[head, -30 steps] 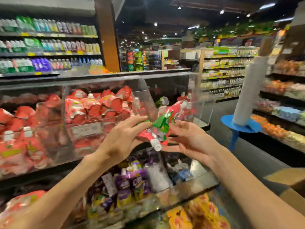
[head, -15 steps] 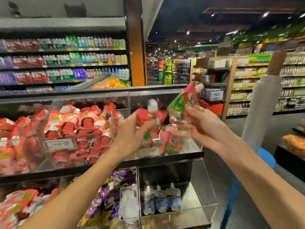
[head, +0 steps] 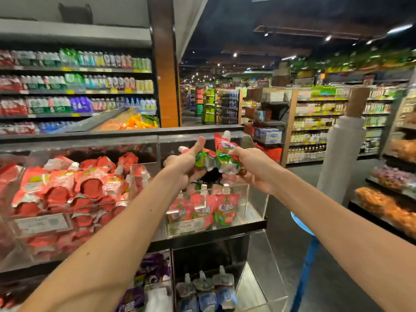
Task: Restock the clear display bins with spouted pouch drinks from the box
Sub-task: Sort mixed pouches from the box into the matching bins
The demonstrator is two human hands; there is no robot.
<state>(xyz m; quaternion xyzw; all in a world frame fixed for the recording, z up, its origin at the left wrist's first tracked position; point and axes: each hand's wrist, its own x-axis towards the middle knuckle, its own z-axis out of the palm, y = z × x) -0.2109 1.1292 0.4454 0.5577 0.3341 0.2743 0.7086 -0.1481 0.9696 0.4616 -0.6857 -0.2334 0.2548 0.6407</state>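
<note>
**Supermarket aisle, pouch display: both hands loaded above centre bin**

Supermarket aisle; shelves of bottled drinks (head: pixel 78 86) fill the upper left of the frame, and grocery shelving runs across the background at right.

Hands: both raised at frame centre, close together but not touching.
- Left hand (head: pixel 183 167): fingers curled round a red-and-green spouted pouch (head: pixel 203 157), thumb pointing up. White cap shows beside the thumb.
- Right hand (head: pixel 252 170): fingers clamped on a second spouted pouch (head: pixel 225 154), held roughly upright, cap at top. The two pouches touch at their lower ends.

Both held pouches sit directly above the clear display bin (head: pixel 255 199) at centre. A row of matching pouches (head: pixel 202 208) stands upright at its front, behind a price label (head: pixel 190 225); print too blurred to read.

Left of centre: a larger clear bin (head: pixel 135 174), heaped with red pouches (head: pixel 90 188).

Lower tier: blue pouches (head: pixel 207 291) stand in a clear bin at bottom centre; purple pouches (head: pixel 153 269) just left of them.

Right of frame: white roll (head: pixel 340 158) on a blue stand.
</note>
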